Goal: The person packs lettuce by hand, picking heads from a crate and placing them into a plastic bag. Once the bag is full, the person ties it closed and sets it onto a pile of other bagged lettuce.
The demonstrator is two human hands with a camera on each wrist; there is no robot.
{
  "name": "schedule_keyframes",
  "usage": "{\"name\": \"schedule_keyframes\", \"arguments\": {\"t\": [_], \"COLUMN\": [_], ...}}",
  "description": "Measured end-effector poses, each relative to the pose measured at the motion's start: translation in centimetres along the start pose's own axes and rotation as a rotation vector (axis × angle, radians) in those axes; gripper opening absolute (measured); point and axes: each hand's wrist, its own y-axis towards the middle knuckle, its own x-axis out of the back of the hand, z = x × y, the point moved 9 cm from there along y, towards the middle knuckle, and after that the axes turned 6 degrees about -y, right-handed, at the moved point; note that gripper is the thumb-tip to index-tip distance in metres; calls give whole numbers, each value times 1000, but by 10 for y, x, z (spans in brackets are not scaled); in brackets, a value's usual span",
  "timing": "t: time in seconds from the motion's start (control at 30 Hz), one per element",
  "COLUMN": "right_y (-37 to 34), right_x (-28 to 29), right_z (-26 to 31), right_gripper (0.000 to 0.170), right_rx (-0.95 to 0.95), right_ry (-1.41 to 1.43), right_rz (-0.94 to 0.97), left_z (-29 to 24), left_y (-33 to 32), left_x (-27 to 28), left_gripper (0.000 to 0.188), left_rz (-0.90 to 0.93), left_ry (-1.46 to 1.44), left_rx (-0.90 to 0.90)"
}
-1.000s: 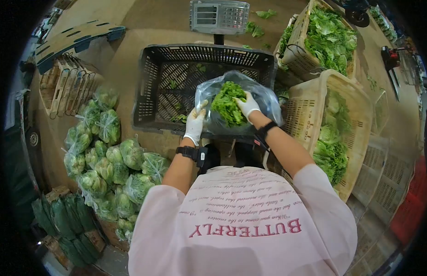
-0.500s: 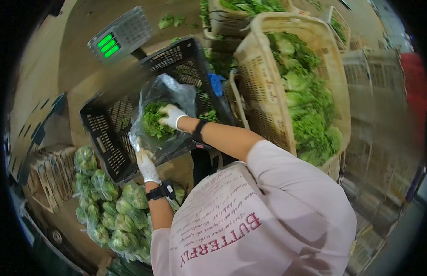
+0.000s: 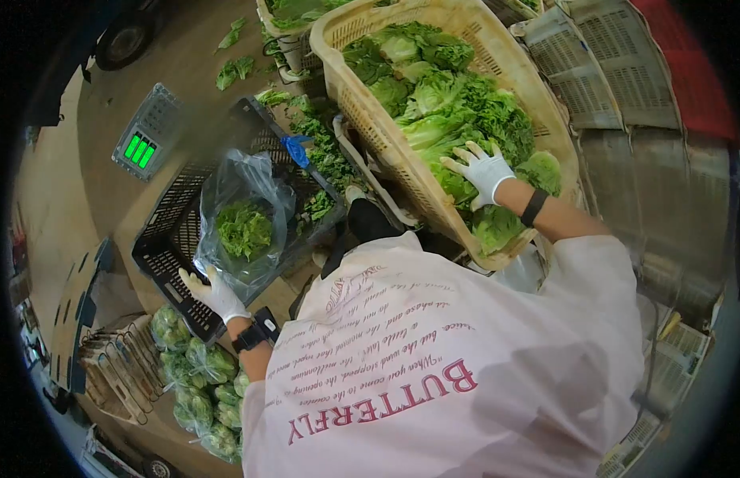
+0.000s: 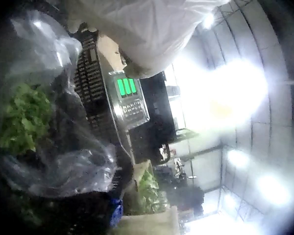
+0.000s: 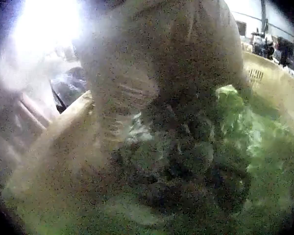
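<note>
My white-gloved right hand [image 3: 483,174] lies on loose lettuce [image 3: 434,99] in a cream plastic crate [image 3: 370,111], its fingers spread across the leaves. In the right wrist view the glove [image 5: 196,44] looms dark and blurred close over the lettuce. My gloved left hand [image 3: 217,296], fingers extended, is at the near edge of a clear plastic bag [image 3: 262,179]. The bag lies with its mouth spread in a black crate [image 3: 175,211], and a head of green leaf lettuce [image 3: 244,229] is inside it. The left wrist view shows the left glove [image 4: 152,29] beside the bag.
A scale display [image 3: 145,131] with lit green digits stands beyond the black crate. Bagged lettuces [image 3: 211,362] are piled at the near left. Loose leaves [image 3: 236,72] lie on the floor, and stacked crates [image 3: 573,68] stand at the right. A blue tie [image 3: 294,150] marks the black crate's rim.
My right hand has left the lettuce in the bag and moved right onto the lettuce in the cream crate. The head view has turned right. My left hand stays by the bag's edge.
</note>
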Motion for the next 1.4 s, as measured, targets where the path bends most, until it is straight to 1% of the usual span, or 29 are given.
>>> {"name": "schedule_keyframes", "arguments": {"t": [0.07, 0.13, 0.2, 0.23, 0.33, 0.37, 0.43, 0.47, 0.53, 0.57, 0.6, 0.7, 0.77, 0.8, 0.87, 0.9, 0.93, 0.97, 1.0, 1.03, 1.07, 1.1, 1.13, 1.2, 1.27, 1.3, 1.33, 1.37, 1.4], "right_y": [-11, -21, -34, -38, -45, -47, -45, -41, -43, -47, -47, -47, -44, -39, -14, 2, 18, 35, 51, 68, 83, 99, 114, 140, 156, 164, 171, 195, 217], "right_x": [6, 4, 3, 7, -2, -17, -108, -129, -191, -201, -208, -193, -162, -143, -97, -73, -47, -23, -2, 17, 33, 47, 59, 78, 92, 97, 101, 85, 65], "right_z": [-13, -35, -64, -66, -104, -108, -146, -157, -182, -187, -193, -175, -151, -135, -96, -70, -38, -5, 34, 75, 118, 162, 204, 287, 351, 376, 395, 413, 431], "right_gripper": [109, 108, 99, 93, 82, 82, 70, 70, 59, 58, 56, 53, 52, 51, 50, 50, 49, 49, 49, 49, 49, 50, 50, 51, 57, 52, 48, 53, 55], "right_rx": [-27, -58, -40, -52, 50, 54, -286, -281, -666, -750, -733, -550, -355, -254, -41, 66, 173, 264, 343, 408, 457, 501, 536, 587, 552, 471, 394, 323, 155], "right_ry": [54, 119, 367, 367, 925, 917, 1926, 1915, 2015, 2085, 2205, 2552, 2707, 2761, 2840, 2859, 2879, 2878, 2866, 2846, 2815, 2765, 2709, 2578, 2480, 2522, 2562, 2487, 2488], "right_rz": [-37, -84, -217, -278, -511, -515, -434, -441, -292, -290, -356, -491, -521, -496, -380, -282, -162, -25, 126, 280, 432, 574, 706, 937, 1124, 1209, 1292, 1208, 1268], "left_z": [-7, -32, -40, -42, -66, -70, -74, -71, -75, -91, -105, -111, -89, -76, -32, -6, 14, 59, 120, 163, 230, 189, 165, 168, 168, 140, 147, 127, 106], "left_y": [1, 4, 5, 7, -2, -5, -8, -7, -7, -13, -16, -17, -13, -11, -6, -5, -4, 6, 14, 20, 30, 17, 13, 19, 25, 16, 17, 15, 11], "left_x": [-6, -22, -39, -39, -53, -59, -70, -75, -90, -94, -98, -88, -67, -55, -20, -3, 12, 21, 12, 6, -33, -30, -30, -30, -22, -18, -14, -3, 8], "left_gripper": [62, 62, 63, 64, 67, 67, 69, 69, 70, 70, 70, 72, 78, 78, 87, 93, 96, 96, 96, 65, 24, 21, 22, 24, 34, 41, 42, 42, 42], "left_rz": [-8, 4, 30, 32, 48, 64, 89, 83, 139, 166, 128, 67, -14, -38, -259, -335, -373, -329, -264, -326, 233, 48, 127, 170, -38, 43, 64, 48, 33], "left_ry": [-118, 39, 26, -7, 55, 60, 40, 29, -55, -57, 25, 118, 312, 322, 567, 579, 650, 573, 65, -276, -835, -681, -690, -826, -648, -567, -534, -410, -285], "left_rx": [14, -99, -105, -146, -170, -125, -57, -56, -184, -168, -271, -321, -165, -156, -218, -124, 109, 323, 324, 418, 683, 734, 735, 691, 479, 480, 380, 320, 261]}}
